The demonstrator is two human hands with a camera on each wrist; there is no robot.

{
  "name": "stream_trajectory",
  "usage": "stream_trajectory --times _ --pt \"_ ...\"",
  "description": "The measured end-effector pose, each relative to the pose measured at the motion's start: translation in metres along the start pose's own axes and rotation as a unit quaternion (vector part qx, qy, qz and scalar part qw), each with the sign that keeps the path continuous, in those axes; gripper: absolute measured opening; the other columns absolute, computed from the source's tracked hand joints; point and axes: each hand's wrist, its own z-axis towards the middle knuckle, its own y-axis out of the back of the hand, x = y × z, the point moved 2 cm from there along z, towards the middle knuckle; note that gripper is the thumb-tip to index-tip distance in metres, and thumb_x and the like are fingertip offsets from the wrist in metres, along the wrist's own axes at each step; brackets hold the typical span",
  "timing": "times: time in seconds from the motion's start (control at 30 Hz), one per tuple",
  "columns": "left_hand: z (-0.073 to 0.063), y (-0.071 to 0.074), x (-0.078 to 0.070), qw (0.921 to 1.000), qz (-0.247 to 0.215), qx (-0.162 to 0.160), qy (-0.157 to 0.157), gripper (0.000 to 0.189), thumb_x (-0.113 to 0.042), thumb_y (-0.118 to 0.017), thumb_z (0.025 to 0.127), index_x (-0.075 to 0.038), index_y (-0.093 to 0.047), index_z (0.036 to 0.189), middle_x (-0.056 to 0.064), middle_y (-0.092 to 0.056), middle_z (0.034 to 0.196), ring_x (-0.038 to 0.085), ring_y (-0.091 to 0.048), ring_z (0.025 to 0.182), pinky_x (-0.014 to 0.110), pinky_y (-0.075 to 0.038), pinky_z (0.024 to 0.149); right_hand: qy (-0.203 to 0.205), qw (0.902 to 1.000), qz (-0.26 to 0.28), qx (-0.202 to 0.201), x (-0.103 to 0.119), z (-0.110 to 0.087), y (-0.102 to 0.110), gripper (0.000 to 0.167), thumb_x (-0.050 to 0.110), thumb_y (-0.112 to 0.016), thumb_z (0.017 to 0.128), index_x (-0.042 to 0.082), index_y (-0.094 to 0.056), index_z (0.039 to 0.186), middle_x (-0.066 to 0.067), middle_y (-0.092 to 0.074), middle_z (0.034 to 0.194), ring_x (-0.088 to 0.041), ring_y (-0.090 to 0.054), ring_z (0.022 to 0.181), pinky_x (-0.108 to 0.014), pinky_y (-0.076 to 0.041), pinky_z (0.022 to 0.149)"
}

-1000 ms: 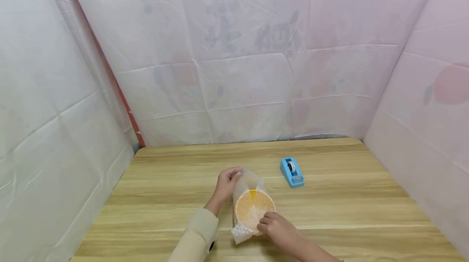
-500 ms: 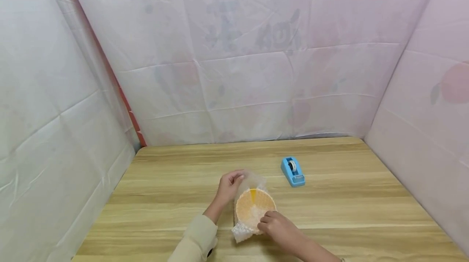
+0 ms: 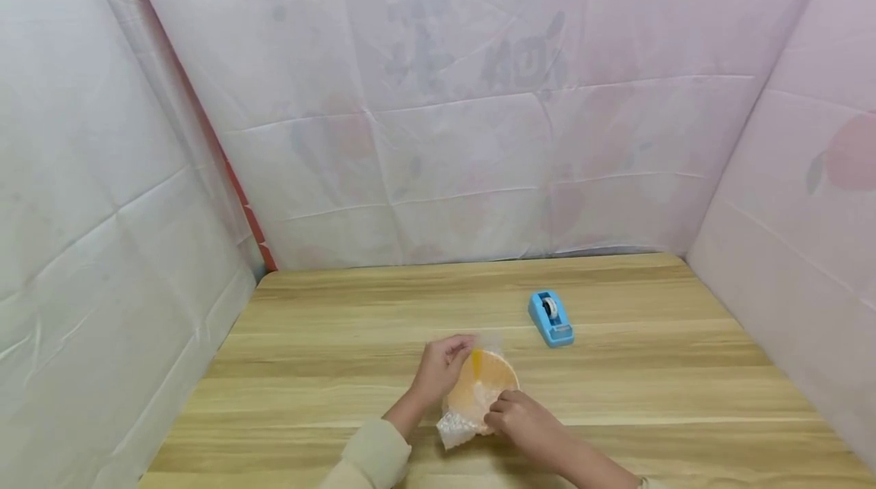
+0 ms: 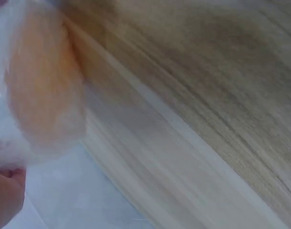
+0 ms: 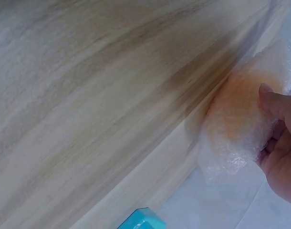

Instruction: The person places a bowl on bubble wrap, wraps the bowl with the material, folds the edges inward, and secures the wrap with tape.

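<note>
A round orange-yellow thing (image 3: 503, 375) lies under clear bubble wrap (image 3: 456, 428) near the front of the table; the film hides what kind it is. At its far left side, my left hand (image 3: 441, 367) pinches the far flap of the wrap and covers part of the round thing. My right hand (image 3: 523, 424) holds the wrap against its near right side, fingers curled. In the right wrist view, the thumb (image 5: 274, 102) presses on the wrapped thing. The left wrist view catches only a bit of the left hand (image 4: 7, 195) below the blurred wrap.
A blue tape dispenser (image 3: 551, 319) with a roll of tape stands farther back to the right on the wood-grain table (image 3: 328, 337). Pale cloth sheets (image 3: 445, 147) hang behind the table and along both sides.
The left hand has come nearer and to the right, drawing the wrap's far flap over the round thing. The right hand stays at nearly the same spot.
</note>
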Motion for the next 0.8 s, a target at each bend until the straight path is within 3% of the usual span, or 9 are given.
stream_trajectory --times 0.07,0.13,0.2,0.27,0.37,0.43,0.6,0.8 --pt "-0.005 -0.003 -0.005 0.9982 0.053 0.005 -0.029 0.022 -0.007 -0.052 0.092 0.003 -0.066 0.106 0.015 -0.068 0.107 0.027 -0.064 0.102 0.027 -0.054 0.084 0.001 1.0000 -0.005 0.000 -0.001 0.000 0.000 0.021 0.004 -0.072 0.063 0.019 -0.058 0.063 0.013 -0.054 0.063 -0.002 -0.042 0.062 -0.013 -0.035 0.059" --pt "-0.011 -0.006 -0.011 0.9899 0.127 0.002 -0.063 0.020 -0.005 -0.055 0.090 0.000 -0.067 0.105 0.012 -0.069 0.107 0.025 -0.065 0.102 0.028 -0.053 0.085 0.001 1.0000 -0.007 0.000 -0.001 0.001 0.000 0.020 0.004 -0.072 0.063 0.019 -0.058 0.063 0.012 -0.055 0.063 -0.002 -0.042 0.062 -0.013 -0.034 0.059" --pt "-0.016 -0.009 -0.015 0.9734 0.204 -0.013 -0.103 0.017 -0.005 -0.060 0.087 -0.004 -0.069 0.101 0.010 -0.070 0.105 0.023 -0.065 0.102 0.028 -0.053 0.086 0.003 0.9999 -0.013 -0.006 -0.001 0.002 0.000 0.021 0.004 -0.073 0.062 0.019 -0.058 0.062 0.012 -0.054 0.062 -0.002 -0.042 0.061 -0.013 -0.034 0.058" --pt "-0.019 -0.012 -0.018 0.9498 0.271 -0.038 -0.152 0.014 -0.005 -0.066 0.081 -0.007 -0.071 0.094 0.007 -0.071 0.100 0.021 -0.066 0.098 0.027 -0.053 0.085 0.007 0.9997 -0.016 -0.015 -0.002 0.003 0.000 0.023 0.004 -0.073 0.060 0.019 -0.056 0.061 0.013 -0.053 0.060 -0.002 -0.040 0.060 -0.013 -0.032 0.057" --pt "-0.022 -0.015 -0.019 0.9208 0.319 -0.075 -0.212 0.013 -0.005 -0.073 0.073 -0.010 -0.071 0.085 0.005 -0.071 0.093 0.016 -0.066 0.090 0.021 -0.053 0.080 0.004 0.9997 -0.013 -0.021 -0.002 0.004 -0.001 0.027 0.002 -0.072 0.060 0.019 -0.052 0.059 0.013 -0.049 0.057 -0.001 -0.036 0.058 -0.012 -0.028 0.055" --pt "-0.023 -0.016 -0.019 0.9087 0.331 -0.090 -0.238 0.014 -0.003 -0.075 0.070 -0.011 -0.070 0.081 0.002 -0.068 0.088 0.013 -0.064 0.085 0.016 -0.052 0.076 -0.003 0.9999 0.000 -0.017 -0.002 0.004 -0.001 0.030 0.000 -0.072 0.061 0.019 -0.049 0.058 0.014 -0.045 0.056 -0.001 -0.032 0.058 -0.011 -0.025 0.055" --pt "-0.027 -0.018 -0.018 0.8965 0.354 -0.069 -0.258 0.011 -0.004 -0.075 0.070 -0.010 -0.072 0.078 -0.002 -0.065 0.080 0.008 -0.059 0.077 0.010 -0.048 0.071 -0.032 0.9987 0.035 0.019 -0.003 0.006 -0.001 0.031 -0.003 -0.070 0.064 0.018 -0.049 0.058 0.014 -0.045 0.057 0.000 -0.031 0.058 -0.010 -0.024 0.055" --pt "-0.035 -0.020 -0.015 0.8751 0.417 -0.017 -0.246 0.009 -0.011 -0.074 0.072 -0.013 -0.074 0.081 -0.005 -0.066 0.078 0.006 -0.060 0.074 0.016 -0.050 0.077 -0.052 0.9962 0.052 0.047 -0.003 0.007 -0.001 0.021 0.000 -0.070 0.066 0.017 -0.058 0.062 0.012 -0.056 0.063 -0.001 -0.040 0.060 -0.011 -0.031 0.055"
